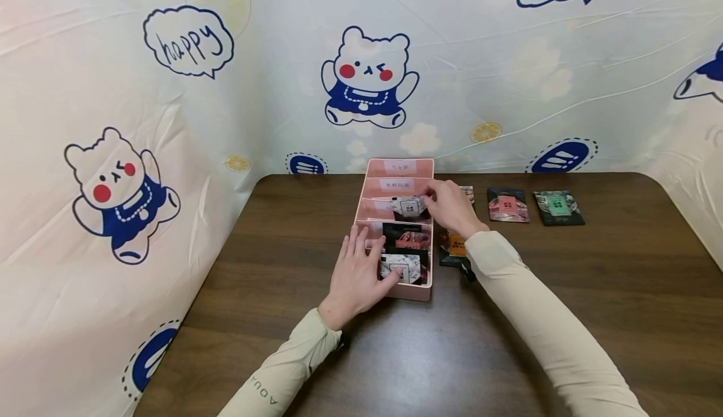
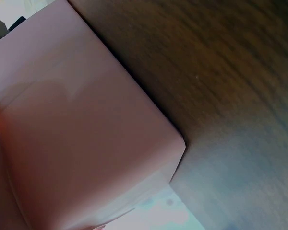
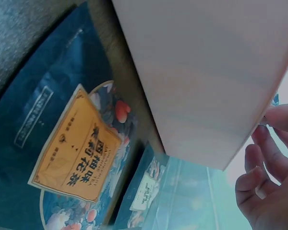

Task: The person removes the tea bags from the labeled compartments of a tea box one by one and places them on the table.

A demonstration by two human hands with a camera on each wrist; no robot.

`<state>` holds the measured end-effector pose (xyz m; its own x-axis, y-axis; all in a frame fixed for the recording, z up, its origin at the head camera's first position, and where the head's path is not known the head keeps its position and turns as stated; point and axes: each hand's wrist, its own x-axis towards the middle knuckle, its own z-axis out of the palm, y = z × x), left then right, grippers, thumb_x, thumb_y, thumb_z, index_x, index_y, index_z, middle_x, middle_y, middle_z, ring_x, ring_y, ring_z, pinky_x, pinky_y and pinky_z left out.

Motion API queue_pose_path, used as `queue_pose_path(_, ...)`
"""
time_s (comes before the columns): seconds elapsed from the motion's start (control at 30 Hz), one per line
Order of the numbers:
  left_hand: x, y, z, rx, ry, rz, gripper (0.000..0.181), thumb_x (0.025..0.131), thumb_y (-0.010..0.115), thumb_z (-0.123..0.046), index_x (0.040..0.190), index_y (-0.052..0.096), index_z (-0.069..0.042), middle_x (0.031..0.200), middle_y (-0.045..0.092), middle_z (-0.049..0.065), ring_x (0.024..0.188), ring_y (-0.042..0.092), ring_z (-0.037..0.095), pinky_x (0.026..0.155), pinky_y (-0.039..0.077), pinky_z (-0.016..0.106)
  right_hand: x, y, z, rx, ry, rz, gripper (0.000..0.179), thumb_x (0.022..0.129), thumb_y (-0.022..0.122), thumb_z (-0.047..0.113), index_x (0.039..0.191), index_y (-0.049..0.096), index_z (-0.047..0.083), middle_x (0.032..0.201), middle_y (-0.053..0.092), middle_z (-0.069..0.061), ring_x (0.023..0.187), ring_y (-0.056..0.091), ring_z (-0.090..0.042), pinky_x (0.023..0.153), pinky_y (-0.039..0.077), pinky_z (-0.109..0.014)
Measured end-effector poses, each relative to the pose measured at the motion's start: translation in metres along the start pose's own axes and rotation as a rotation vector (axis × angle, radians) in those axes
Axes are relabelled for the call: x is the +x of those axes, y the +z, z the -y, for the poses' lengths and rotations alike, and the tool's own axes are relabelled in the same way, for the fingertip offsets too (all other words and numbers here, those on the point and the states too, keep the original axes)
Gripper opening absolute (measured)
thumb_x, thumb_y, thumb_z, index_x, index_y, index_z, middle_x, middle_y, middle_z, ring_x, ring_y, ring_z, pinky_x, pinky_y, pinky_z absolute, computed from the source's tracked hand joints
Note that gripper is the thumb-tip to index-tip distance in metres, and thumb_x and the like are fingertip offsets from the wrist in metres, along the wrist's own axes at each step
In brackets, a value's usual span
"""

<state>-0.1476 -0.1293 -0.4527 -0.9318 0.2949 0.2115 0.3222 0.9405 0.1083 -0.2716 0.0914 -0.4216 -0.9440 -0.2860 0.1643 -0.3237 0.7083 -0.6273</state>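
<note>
A long pink box (image 1: 416,291) with labelled compartments stands on the table, its side wall filling much of both wrist views. My right hand (image 1: 454,208) pinches the right edge of a tea sachet (image 1: 408,207) with a white floral front, at a middle compartment. Along the box's left rim lies my left hand (image 1: 357,279), fingers straight and spread. Its thumb reaches over the front compartment onto another white floral tea sachet (image 1: 392,266). Just behind that one sits a dark sachet with a red print (image 1: 415,240).
Right of the box lies a dark sachet with an orange label (image 3: 77,148), partly under my right arm. Another sachet (image 3: 146,189) lies beyond it. Further right are a red-labelled sachet (image 1: 508,205) and a green-labelled sachet (image 1: 558,207). A printed curtain (image 1: 282,90) hangs behind the table.
</note>
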Motion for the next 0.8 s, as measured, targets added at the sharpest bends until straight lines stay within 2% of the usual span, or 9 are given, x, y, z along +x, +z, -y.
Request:
queue_pose_path(0.27,0.000,0.000,0.001,0.001,0.007,-0.010,0.073,0.088,0.044,-0.065,0.140,0.051,-0.014,0.148,0.039,0.021,0.144,0.026,0.042,0.117,0.023,0.054,-0.003,-0.004,0.005,0.026,-0.017,-0.010,0.014,0.098,0.054,0.019,0.105,0.064,0.012,0.094,0.068,-0.007,0.073,0.059,-0.021,0.069,0.047,-0.037)
queue_pose_path(0.5,0.000,0.001,0.001,0.004,0.015,-0.040,0.073,0.087,0.044,-0.065,0.138,0.053,-0.013,0.146,0.041,0.020,0.142,0.032,0.037,0.117,0.024,0.053,-0.005,-0.009,0.008,0.054,-0.023,-0.009,0.013,0.098,0.054,0.018,0.105,0.063,0.012,0.093,0.067,-0.006,0.071,0.058,-0.021,0.066,0.047,-0.035)
queue_pose_path(0.67,0.000,0.001,0.001,-0.001,-0.001,-0.019,0.073,0.087,0.044,-0.066,0.139,0.052,-0.014,0.148,0.039,0.020,0.144,0.028,0.040,0.117,0.022,0.052,-0.007,-0.012,0.011,0.070,-0.023,-0.019,0.014,0.098,0.054,0.017,0.107,0.064,0.012,0.095,0.067,-0.007,0.072,0.057,-0.021,0.067,0.046,-0.035)
queue_pose_path(0.8,0.000,0.002,0.001,0.002,0.000,-0.026,0.073,0.087,0.044,-0.066,0.138,0.053,-0.014,0.148,0.040,0.020,0.144,0.028,0.039,0.118,0.022,0.052,-0.008,-0.015,0.014,0.088,-0.021,-0.035,0.015,0.097,0.054,0.016,0.108,0.064,0.012,0.097,0.067,-0.007,0.074,0.057,-0.021,0.068,0.046,-0.036)
